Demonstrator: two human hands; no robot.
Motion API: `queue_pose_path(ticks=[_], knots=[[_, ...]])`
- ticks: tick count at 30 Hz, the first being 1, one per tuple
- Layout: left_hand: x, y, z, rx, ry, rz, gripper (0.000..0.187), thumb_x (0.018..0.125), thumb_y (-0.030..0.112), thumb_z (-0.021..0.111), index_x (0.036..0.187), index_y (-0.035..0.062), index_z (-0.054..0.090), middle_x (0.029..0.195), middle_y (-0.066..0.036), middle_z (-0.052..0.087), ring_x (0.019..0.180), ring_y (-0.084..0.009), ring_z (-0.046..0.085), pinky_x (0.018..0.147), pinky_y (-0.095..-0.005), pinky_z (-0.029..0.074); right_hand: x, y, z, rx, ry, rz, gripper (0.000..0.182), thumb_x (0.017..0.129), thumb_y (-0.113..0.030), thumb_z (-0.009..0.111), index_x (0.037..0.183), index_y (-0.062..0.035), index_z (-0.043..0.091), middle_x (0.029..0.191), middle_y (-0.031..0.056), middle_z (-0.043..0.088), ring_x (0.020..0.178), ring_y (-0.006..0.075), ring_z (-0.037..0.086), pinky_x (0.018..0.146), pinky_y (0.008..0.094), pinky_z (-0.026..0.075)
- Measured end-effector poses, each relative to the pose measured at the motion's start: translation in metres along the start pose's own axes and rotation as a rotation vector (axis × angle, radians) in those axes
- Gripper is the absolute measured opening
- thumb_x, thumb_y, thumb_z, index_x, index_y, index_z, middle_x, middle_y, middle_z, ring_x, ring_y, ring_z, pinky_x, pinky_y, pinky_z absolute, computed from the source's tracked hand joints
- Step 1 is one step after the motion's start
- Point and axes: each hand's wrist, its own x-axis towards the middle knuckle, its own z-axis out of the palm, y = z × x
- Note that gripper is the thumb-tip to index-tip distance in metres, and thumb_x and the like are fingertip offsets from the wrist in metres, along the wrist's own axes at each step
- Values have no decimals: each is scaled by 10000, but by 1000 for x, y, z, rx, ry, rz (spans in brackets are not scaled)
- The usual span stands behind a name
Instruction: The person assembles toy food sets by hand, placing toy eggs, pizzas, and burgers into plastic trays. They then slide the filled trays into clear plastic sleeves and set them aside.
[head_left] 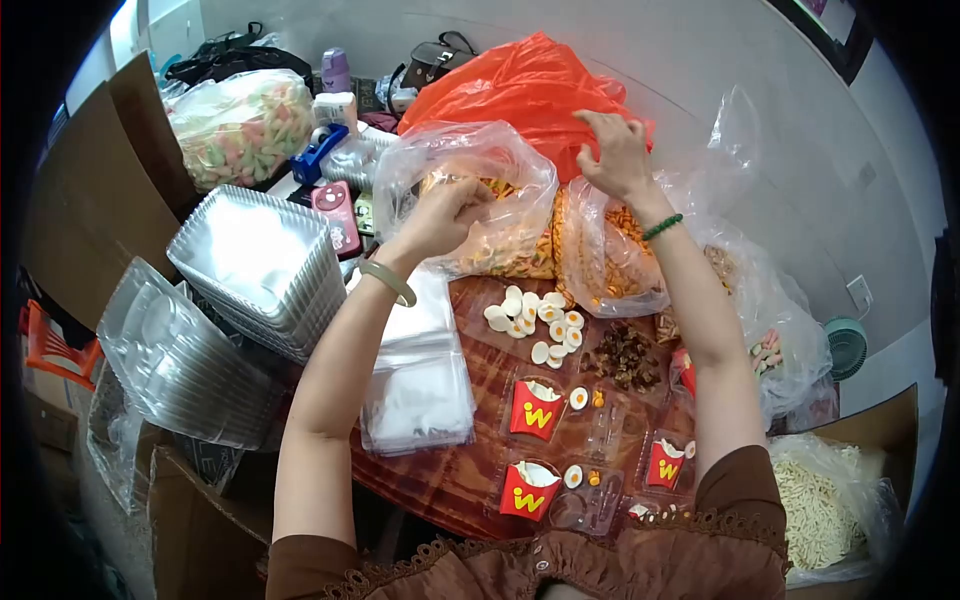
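Note:
My left hand (450,214), with a pale bangle on its wrist, reaches into the mouth of a clear plastic bag (400,165) holding small orange and yellow pieces. Its fingers are curled together, and what they hold is hidden. Raised in front of a red plastic bag (520,85), my right hand (617,157) has thumb and fingers apart and holds nothing; a green bead bracelet circles that wrist. Below it stands another clear bag (610,260) of small orange pieces. Egg-shaped pieces (535,318) and a heap of dark brown pieces (622,357) lie nearer on the table (490,400).
Red fry-box shapes with a yellow logo (534,408) sit in clear trays along the near edge. Stacked clear containers (262,270) and flat plastic bags (415,400) are at left. A blue tape dispenser (318,153) stands behind. At lower right is a bag of pale sticks (825,500).

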Motion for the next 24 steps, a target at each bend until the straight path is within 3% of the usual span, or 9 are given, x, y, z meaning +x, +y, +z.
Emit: queue_pose_path(ticks=[4,5,8,10,12,13,17,20,24], knots=[[21,9,-6,-300,-62,-141,134,904,92,571,1007,7,591,796,-68,648,701,-70,586,561,-266,459,-24,-64,-2,382,-270,-479,916,722,-305,690,1466,-109,192,1084,97,625,1079,247,557,1066,434,241],[27,8,-11,-405,-120,-175,148,919,116,549,1009,13,608,837,-79,666,675,-60,598,505,-255,436,-23,-67,-8,325,-666,-303,697,691,-309,702,1303,-61,478,981,127,652,1057,258,563,1066,434,243],[41,20,-14,-156,-331,-438,176,938,107,512,1065,17,594,798,-78,670,660,-73,601,506,-216,447,-37,-69,21,-142,-942,-263,380,662,-300,708,932,-35,676,850,139,661,1017,278,568,1058,432,257],[46,0,6,-24,-332,-491,201,898,116,550,1043,3,630,826,-122,691,700,-156,648,571,-282,499,-56,-73,20,-123,-849,-274,273,647,-278,709,785,-47,667,813,134,658,1002,281,567,1043,443,270],[49,-14,27,789,-363,-246,226,843,141,603,998,-12,662,868,-143,691,791,-251,672,668,-354,523,-70,-72,27,-172,-712,-300,180,607,-232,721,711,-91,681,823,114,656,994,277,564,1005,484,285],[58,-49,47,719,-309,-241,277,764,82,624,1015,-32,648,983,-206,664,979,-332,635,853,-404,503,-73,-73,25,-173,-713,-301,180,607,-232,721,711,-91,681,823,114,656,994,277,564,1005,484,285],[72,-101,105,600,-503,-529,535,777,247,637,1252,18,543,1211,-239,560,1131,-388,543,974,-476,413,-67,-72,-2,-219,-456,-334,186,573,-203,729,730,-116,679,841,72,630,983,241,567,1009,502,258],[50,-92,129,815,53,-478,550,815,293,608,1315,96,490,1287,-229,499,1168,-390,507,986,-499,393,-60,-67,-4,-205,-316,-301,156,570,-172,712,711,-125,665,797,33,604,957,203,572,1012,497,250],[62,-91,125,721,-124,-504,418,833,214,566,1244,151,527,1251,-181,535,1150,-348,525,889,-466,475,-70,-68,7,-166,-277,-265,137,584,-140,680,718,-124,658,808,28,605,944,202,572,1005,503,257]])
